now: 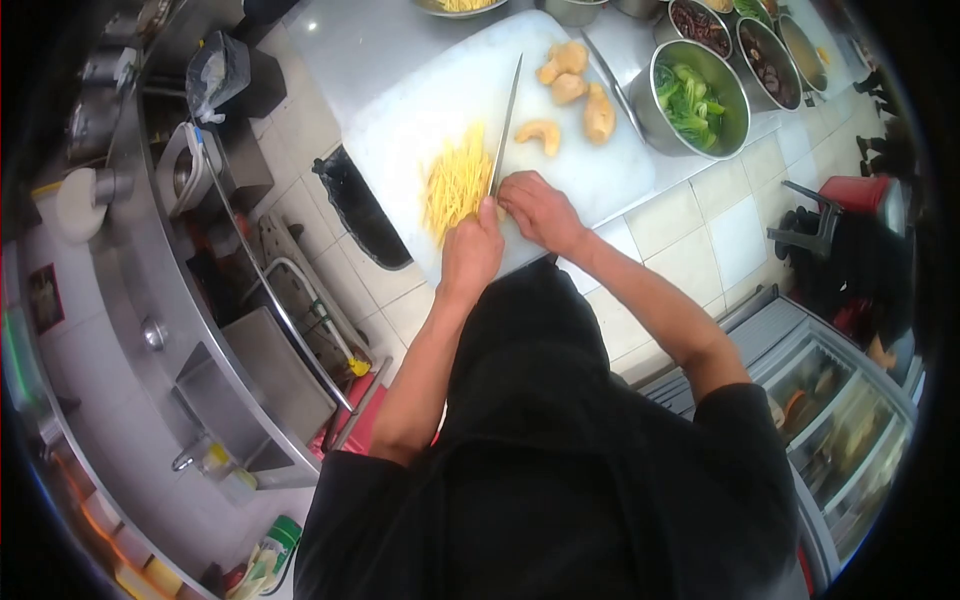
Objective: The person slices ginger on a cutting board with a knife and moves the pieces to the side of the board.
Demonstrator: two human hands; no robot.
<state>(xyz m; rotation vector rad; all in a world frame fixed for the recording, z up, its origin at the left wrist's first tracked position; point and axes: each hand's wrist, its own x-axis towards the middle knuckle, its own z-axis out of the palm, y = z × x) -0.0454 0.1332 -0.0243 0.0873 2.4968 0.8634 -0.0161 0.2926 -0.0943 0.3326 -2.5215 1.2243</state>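
My left hand [470, 252] is closed around the handle of a long kitchen knife [507, 125], its blade pointing away from me over a white cutting board [400, 120]. My right hand [540, 210] has its fingers curled down beside the blade on a piece of peeled root, mostly hidden under the fingers. Left of the blade lies a heap of thin yellow strips [455, 185]. On the board's right side rest knobby peeled roots [598, 115], with a curved piece [538, 135] nearer the knife.
A long slim metal tool [612, 85] lies along the board's right edge. Beyond it stand a steel pot of green leafy vegetables [690, 105] and several other pots. A bowl of yellow strips [462, 5] is at the far edge. A black-lined bin [365, 210] stands below on the left.
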